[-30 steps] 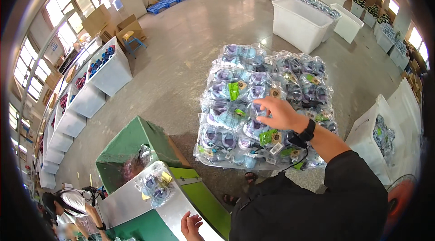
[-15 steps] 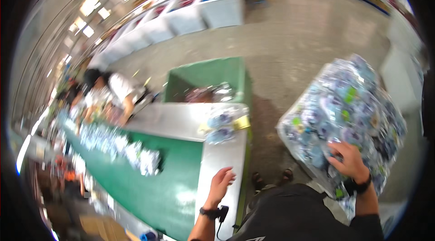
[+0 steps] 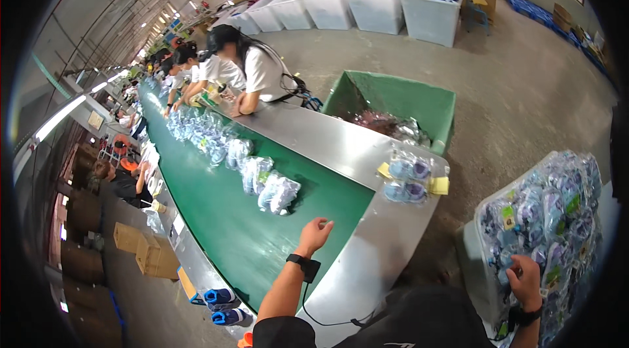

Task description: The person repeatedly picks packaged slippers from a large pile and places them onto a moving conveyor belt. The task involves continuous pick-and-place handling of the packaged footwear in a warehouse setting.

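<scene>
My left hand (image 3: 316, 237) hangs over the near end of a green conveyor belt (image 3: 226, 217), fingers loosely bent and apart, with nothing in it. Just beyond it lies a clear bag of pale shoes (image 3: 279, 195), the nearest in a row of bagged shoes along the belt. Beside a bin (image 3: 469, 263) heaped with bagged blue-purple shoes (image 3: 557, 217), my right hand (image 3: 525, 280) is over the pile, fingers curled, thumb apart, and no item shows in its grasp. Whether it touches the bags I cannot tell.
Two bagged pairs of shoes (image 3: 407, 178) with yellow slips lie on the metal belt end (image 3: 386, 230). Behind it stands a green bin (image 3: 452, 112) holding clear bags. Co-workers (image 3: 262, 76) lean over the belt's far side. Blue shoes (image 3: 223, 307) sit at the near left edge.
My view has swung left, bringing more of the belt and the co-workers into sight. My left hand has shifted from the metal edge to over the belt. My right hand stays at the shoe bin.
</scene>
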